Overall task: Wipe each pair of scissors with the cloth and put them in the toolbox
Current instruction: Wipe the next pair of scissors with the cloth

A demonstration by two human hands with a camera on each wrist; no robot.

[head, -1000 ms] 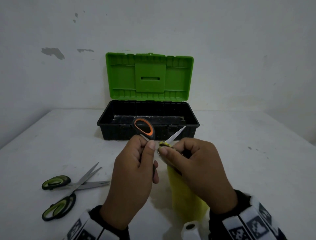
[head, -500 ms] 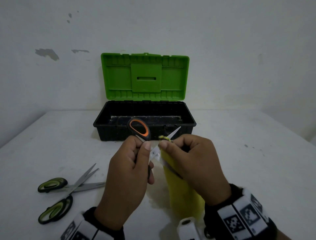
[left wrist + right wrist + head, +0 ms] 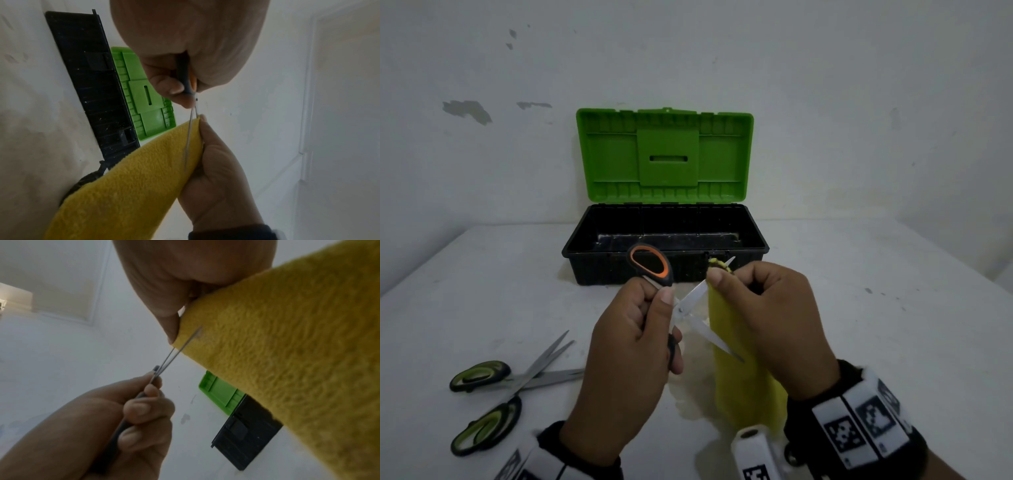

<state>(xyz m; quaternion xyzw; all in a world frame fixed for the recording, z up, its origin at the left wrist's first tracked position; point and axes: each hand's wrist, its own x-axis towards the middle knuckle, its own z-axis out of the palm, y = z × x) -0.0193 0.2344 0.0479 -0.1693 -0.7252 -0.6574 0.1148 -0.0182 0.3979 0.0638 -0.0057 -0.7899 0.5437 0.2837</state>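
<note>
I see the toolbox [image 3: 664,263] standing open-topped ahead, its green lid [image 3: 664,156] upright behind. Two green-handled scissors [image 3: 493,397] block the table's [image 3: 859,342] near-left; its right lies free.

White table [image 3: 859,342] w/ a few dark specks [image 3: 868,291] at right; grey-white wall [image 3: 825,85] behind, paint chipped in patches [image 3: 467,110] upper left.

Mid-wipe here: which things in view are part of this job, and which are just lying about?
Part of the job:
- orange-handled scissors, gripped by the left hand
- yellow cloth, pinched on a blade by the right hand
- green-handled scissors, two pairs on the table
- open toolbox

Just lying about:
- nothing visible
</note>
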